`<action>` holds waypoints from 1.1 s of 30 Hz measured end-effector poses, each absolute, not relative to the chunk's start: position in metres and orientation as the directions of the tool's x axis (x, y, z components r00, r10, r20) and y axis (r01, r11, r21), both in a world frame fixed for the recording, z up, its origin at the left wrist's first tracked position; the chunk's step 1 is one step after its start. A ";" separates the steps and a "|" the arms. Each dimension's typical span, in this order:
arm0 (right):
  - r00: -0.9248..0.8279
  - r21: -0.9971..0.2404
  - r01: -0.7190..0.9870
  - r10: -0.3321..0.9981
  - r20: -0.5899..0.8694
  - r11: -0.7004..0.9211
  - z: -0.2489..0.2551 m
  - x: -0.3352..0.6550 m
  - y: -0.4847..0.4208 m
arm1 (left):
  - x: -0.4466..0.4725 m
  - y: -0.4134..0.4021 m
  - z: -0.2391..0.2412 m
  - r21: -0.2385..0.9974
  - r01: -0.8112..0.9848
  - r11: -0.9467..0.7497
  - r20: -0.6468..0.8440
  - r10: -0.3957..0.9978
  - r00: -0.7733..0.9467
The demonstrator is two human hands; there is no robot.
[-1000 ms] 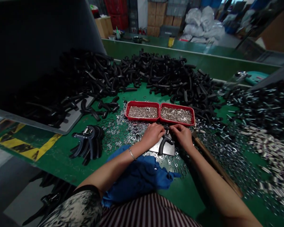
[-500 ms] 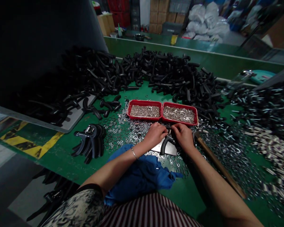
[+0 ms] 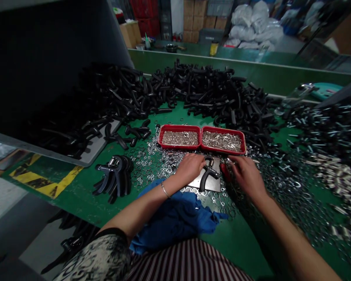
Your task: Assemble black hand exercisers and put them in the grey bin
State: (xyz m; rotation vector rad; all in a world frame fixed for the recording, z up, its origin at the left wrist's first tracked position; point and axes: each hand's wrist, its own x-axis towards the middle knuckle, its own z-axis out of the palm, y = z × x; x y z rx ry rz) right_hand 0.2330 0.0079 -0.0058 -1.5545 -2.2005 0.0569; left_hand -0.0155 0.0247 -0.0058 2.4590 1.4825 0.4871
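Fingers of the left hand (image 3: 190, 168) are closed on the upper end of a clamp (image 3: 204, 181), which is laid on a metal plate (image 3: 215, 185) in the middle of the green counter (image 3: 89, 203). The right hand (image 3: 249, 177) is held apart from the clamp, right of the plate, its fingers curled near a red object (image 3: 225, 171); whether anything is gripped there cannot be told. The work would seem best done with the clamp pressed flat and steady on the plate, fingertips kept to its edge, and loose rings (image 3: 217, 201) kept from under the plate so that no rocking is caused. Beyond the hands, two red trays (image 3: 179, 146) of small metal pieces are set end to end. A blue cloth (image 3: 175, 218) is bunched nearer the body, and stacked clamps (image 3: 112, 175) are ranged to the left. Black parts (image 3: 204, 88) are heaped across the far side; pale cylinders (image 3: 336, 179) are strewn at right.
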 end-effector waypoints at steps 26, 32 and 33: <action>-0.175 -0.575 0.803 0.984 0.024 0.156 0.029 0.269 -0.051 | -0.005 -0.012 -0.006 0.226 0.804 -0.551 0.191 0.834 0.518; -0.217 -0.494 0.840 0.973 0.076 0.226 0.017 0.252 -0.041 | -0.006 -0.021 -0.013 0.395 0.759 -0.517 0.198 0.855 0.479; -0.235 -0.474 0.852 0.971 0.032 0.222 0.017 0.255 -0.039 | -0.007 -0.019 -0.013 0.404 0.761 -0.508 0.196 0.860 0.471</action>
